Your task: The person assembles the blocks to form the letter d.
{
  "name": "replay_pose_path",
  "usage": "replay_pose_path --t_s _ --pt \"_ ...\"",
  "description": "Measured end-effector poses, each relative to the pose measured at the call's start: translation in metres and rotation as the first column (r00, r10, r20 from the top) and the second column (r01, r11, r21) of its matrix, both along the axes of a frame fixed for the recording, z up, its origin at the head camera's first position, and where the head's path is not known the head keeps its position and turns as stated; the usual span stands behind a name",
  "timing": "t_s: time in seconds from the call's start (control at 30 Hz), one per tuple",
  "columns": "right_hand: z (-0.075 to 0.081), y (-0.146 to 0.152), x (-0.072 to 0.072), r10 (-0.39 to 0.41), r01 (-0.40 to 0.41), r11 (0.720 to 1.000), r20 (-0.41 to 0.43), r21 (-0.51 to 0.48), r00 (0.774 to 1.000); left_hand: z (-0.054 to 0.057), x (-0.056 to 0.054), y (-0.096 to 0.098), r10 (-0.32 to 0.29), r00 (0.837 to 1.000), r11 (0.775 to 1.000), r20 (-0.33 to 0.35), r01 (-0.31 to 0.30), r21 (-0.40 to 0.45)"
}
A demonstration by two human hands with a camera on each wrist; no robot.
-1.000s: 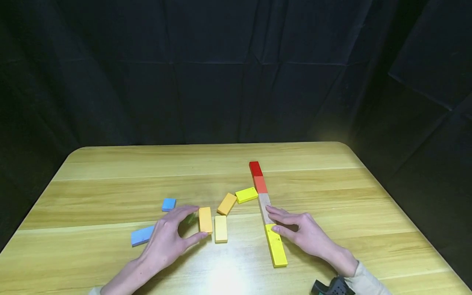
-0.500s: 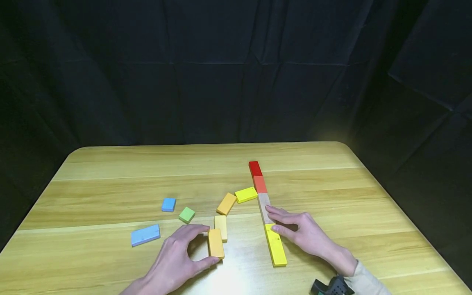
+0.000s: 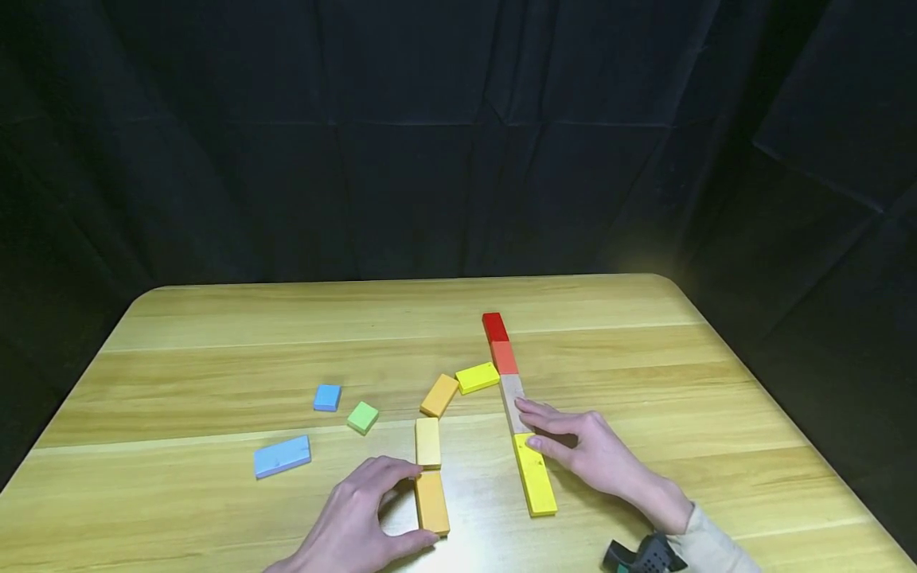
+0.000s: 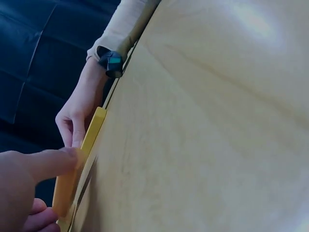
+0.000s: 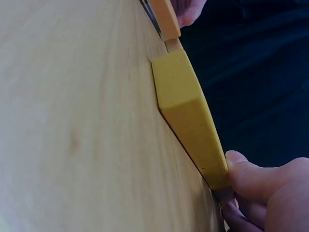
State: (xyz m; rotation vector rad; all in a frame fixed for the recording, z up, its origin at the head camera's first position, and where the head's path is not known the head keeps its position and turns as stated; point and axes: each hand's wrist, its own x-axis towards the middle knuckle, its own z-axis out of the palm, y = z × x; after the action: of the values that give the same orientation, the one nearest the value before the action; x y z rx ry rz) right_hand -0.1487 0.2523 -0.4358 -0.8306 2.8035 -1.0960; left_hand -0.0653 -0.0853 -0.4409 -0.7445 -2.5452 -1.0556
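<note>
My left hand (image 3: 358, 517) pinches an orange block (image 3: 433, 505) by its two ends, thumb at the near end. That block lines up with the near end of a pale yellow block (image 3: 427, 442); whether it lies flat on the table, I cannot tell. Beyond these, another orange block (image 3: 439, 395) and a short yellow block (image 3: 478, 377) curve toward a straight row. My right hand (image 3: 598, 458) rests its fingers on the row's grey block (image 3: 512, 398), its thumb on the long yellow block (image 3: 539, 485). In the right wrist view, the thumb touches the yellow block's (image 5: 188, 125) end.
At the row's far end lie a red block (image 3: 494, 326) and a coral block (image 3: 505, 358). On the left are a small blue block (image 3: 327, 397), a green block (image 3: 363, 417) and a longer blue block (image 3: 282, 457). Dark cloth (image 3: 401, 199) hangs behind the wooden table (image 3: 215, 318).
My left hand has carried the orange block nearer and to the right, from beside the pale yellow block to its near end, uncovering the green block. My right hand has stayed in place.
</note>
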Motion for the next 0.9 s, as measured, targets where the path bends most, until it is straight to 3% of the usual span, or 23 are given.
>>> replay_pose_path --t_s 0.3,0.6,0.9 --pt "0.0024 0.0001 0.0007 -0.009 0.009 1.0 0.027 -0.002 1.0 -0.0054 -0.001 0.0001 0.002 1.0 1.0 0.018 -0.001 -0.028" --pt "0.0006 -0.0012 0.0007 -0.006 0.006 1.0 0.021 -0.004 1.0 -0.0012 0.0005 -0.0067 -0.019 0.991 0.999 0.129 0.025 -0.039" --pt "0.0005 -0.0005 -0.0001 0.004 -0.004 1.0 0.002 -0.001 1.0 -0.0025 -0.0015 -0.0065 -0.015 0.995 0.999 0.103 0.018 -0.03"
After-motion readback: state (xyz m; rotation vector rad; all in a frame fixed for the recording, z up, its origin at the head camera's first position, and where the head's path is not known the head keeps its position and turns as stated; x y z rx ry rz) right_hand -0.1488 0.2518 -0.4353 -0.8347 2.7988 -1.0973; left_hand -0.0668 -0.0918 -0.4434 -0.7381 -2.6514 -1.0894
